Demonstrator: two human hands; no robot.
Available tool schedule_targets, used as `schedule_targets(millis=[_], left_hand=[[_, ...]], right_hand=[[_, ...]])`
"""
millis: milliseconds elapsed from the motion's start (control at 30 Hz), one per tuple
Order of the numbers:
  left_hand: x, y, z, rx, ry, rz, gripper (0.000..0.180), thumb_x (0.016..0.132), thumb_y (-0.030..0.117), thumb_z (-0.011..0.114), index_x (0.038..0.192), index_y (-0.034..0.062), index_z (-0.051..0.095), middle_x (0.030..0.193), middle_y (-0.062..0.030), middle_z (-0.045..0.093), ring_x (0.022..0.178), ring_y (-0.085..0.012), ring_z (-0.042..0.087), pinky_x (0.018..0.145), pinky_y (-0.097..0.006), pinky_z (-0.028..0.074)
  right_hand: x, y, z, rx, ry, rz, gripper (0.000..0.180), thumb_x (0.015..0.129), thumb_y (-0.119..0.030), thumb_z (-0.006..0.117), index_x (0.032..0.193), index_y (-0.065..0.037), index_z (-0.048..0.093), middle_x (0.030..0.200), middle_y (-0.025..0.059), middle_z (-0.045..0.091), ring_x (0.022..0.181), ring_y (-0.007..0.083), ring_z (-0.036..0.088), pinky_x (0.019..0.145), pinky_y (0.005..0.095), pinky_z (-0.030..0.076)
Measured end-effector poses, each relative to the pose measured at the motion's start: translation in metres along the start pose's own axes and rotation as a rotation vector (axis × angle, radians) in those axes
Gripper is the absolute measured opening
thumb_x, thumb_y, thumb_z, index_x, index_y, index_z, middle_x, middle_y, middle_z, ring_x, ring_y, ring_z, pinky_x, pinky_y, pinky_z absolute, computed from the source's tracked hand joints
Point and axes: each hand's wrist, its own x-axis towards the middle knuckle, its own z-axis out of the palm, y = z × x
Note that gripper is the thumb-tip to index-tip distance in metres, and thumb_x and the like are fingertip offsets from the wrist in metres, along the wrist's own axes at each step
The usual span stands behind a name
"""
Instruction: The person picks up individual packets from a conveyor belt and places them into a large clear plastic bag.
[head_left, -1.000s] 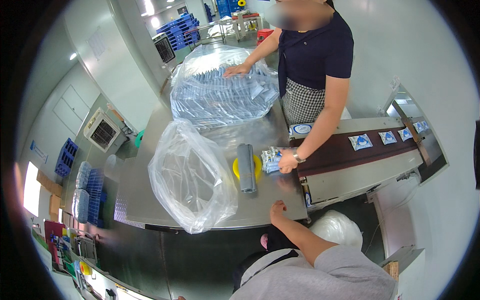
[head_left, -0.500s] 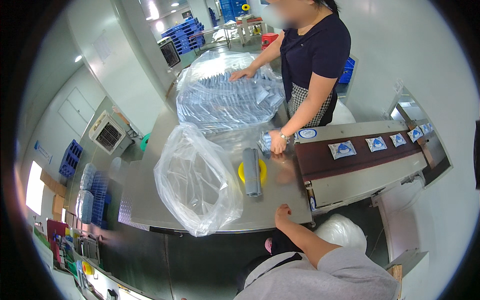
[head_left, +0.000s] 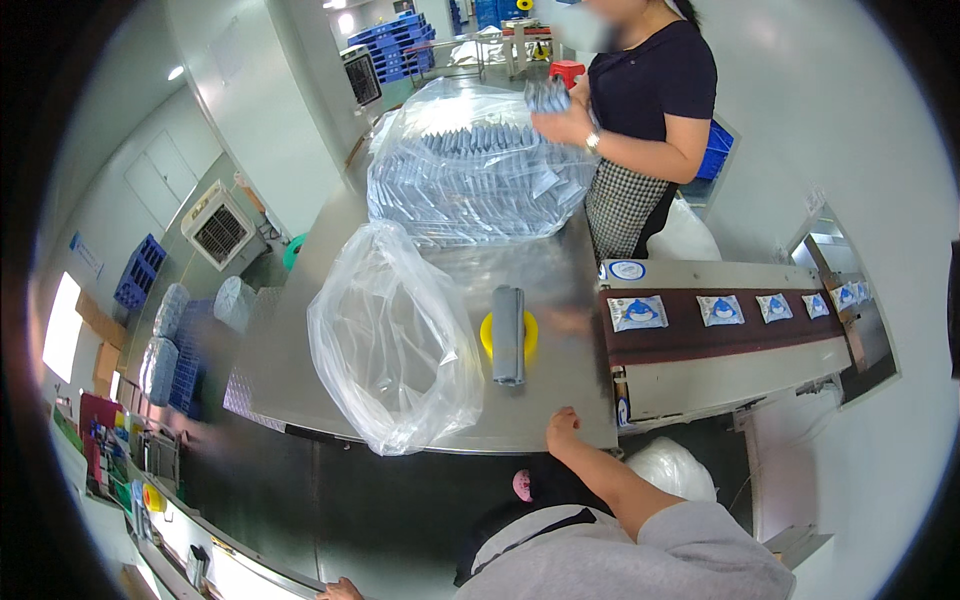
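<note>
My right hand (head_left: 563,425) rests at the near edge of the steel table (head_left: 560,400), fingers curled in with nothing seen in them. At the bottom edge, my left hand (head_left: 341,590) is cut off by the frame, so its grip does not show. Closest to my right hand lies a rolled grey plastic sheet (head_left: 508,335), on top of a yellow ring (head_left: 530,338). Left of these a clear plastic bag (head_left: 385,350) stands with its mouth spread. Behind it, a large clear bag (head_left: 480,190) holds rows of small pouches.
Across the table a co-worker (head_left: 650,110) lifts a bunch of pouches (head_left: 546,96) above the filled bag. On the right, a conveyor belt (head_left: 680,345) carries several small white and blue pouches (head_left: 638,313). A white plastic bundle (head_left: 672,468) sits below the conveyor's near end.
The co-worker's hand has risen from the table by the conveyor, carrying the pouches up over the filled bag. Pouches on the belt have moved left. My left hand has come into view.
</note>
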Motion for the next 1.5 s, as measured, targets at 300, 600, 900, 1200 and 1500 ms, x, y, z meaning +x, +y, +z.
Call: schedule_targets(millis=[300,600,900,1200,1500], left_hand=[[-0.014,0.052,-0.024,0.086,0.045,-0.047,0.038,0.071,0.026,0.062,0.090,-0.0067,0.066,0.119,-0.0303,0.044,0.115,-0.0384,0.042,0.098,-0.042,0.034],[-0.013,0.077,-0.030,0.264,-0.024,-0.186,0.055,0.074,0.028,0.062,0.120,0.0005,0.050,0.139,-0.0287,0.026,0.128,-0.0423,0.027,0.100,-0.054,0.028],[-0.042,0.401,-0.103,-0.753,0.148,0.851,0.043,0.072,-0.007,0.053,0.114,-0.0035,0.049,0.129,-0.0236,0.040,0.122,-0.0401,0.036,0.104,-0.045,0.028],[-0.055,0.551,0.060,0.007,-0.180,1.526,0.042,0.085,0.011,0.042,0.122,-0.0068,0.043,0.134,-0.0287,0.036,0.121,-0.0491,0.034,0.104,-0.048,0.029],[-0.060,0.545,0.018,-0.109,-0.693,1.395,0.059,0.079,0.010,0.047,0.134,-0.0032,0.031,0.143,-0.0285,0.017,0.132,-0.0465,0.018,0.109,-0.045,0.022]], right_hand=[[0.016,0.009,0.039,0.093,0.048,0.020,0.022,0.077,-0.008,0.057,0.095,0.004,0.060,0.094,0.0162,0.054,0.081,0.0254,0.050,0.055,0.0312,0.044],[0.003,0.029,0.004,0.051,-0.064,-0.116,0.058,0.060,-0.027,0.080,0.101,0.006,0.056,0.104,0.0164,0.054,0.095,0.0273,0.051,0.072,0.0284,0.049],[0.015,0.032,0.048,0.021,-0.002,-0.105,0.050,0.067,-0.019,0.071,0.103,0.011,0.055,0.105,0.0231,0.052,0.094,0.0295,0.054,0.071,0.0306,0.050],[0.016,0.017,0.039,0.203,0.232,0.078,0.020,0.076,-0.012,0.055,0.086,0.004,0.061,0.089,0.0165,0.055,0.078,0.0260,0.052,0.054,0.0340,0.047],[-0.001,0.026,0.017,0.035,0.162,0.034,0.008,0.067,-0.002,0.060,0.075,0.001,0.061,0.076,0.0114,0.051,0.072,0.0198,0.048,0.043,0.0275,0.037]])
